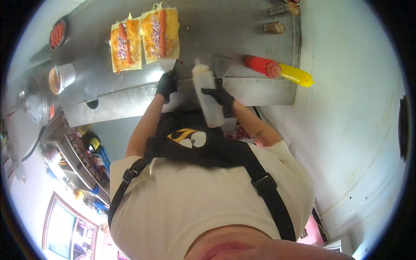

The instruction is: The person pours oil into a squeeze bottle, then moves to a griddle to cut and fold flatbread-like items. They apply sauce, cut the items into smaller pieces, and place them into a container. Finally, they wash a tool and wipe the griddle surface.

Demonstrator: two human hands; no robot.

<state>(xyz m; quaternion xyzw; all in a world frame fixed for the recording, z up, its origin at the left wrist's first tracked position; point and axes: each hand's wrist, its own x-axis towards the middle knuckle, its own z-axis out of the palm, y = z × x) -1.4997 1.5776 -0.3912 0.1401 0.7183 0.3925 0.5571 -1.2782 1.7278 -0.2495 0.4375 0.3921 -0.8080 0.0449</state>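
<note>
Two square flatbreads lie side by side on the steel griddle (208,29); sauce, chopped purple onion and sausages cover the left flatbread (133,45) and the right flatbread (172,35). My left hand (167,85), in a black glove, grips a metal scraper (167,64) whose blade touches the right flatbread's near edge. In my black-gloved right hand (221,97) is a pale plastic squeeze bottle (205,84), its nozzle pointing away from me. A second scraper (221,65) lies just beyond that hand; whether its hidden handle is held, I cannot tell.
At the right are a red squeeze bottle (261,66), a yellow squeeze bottle (295,74) and two shakers (274,28). A white tub of sauce (67,77) stands at the left, with a bowl of sausages (57,34) farther back. The wall (344,81) borders the right side.
</note>
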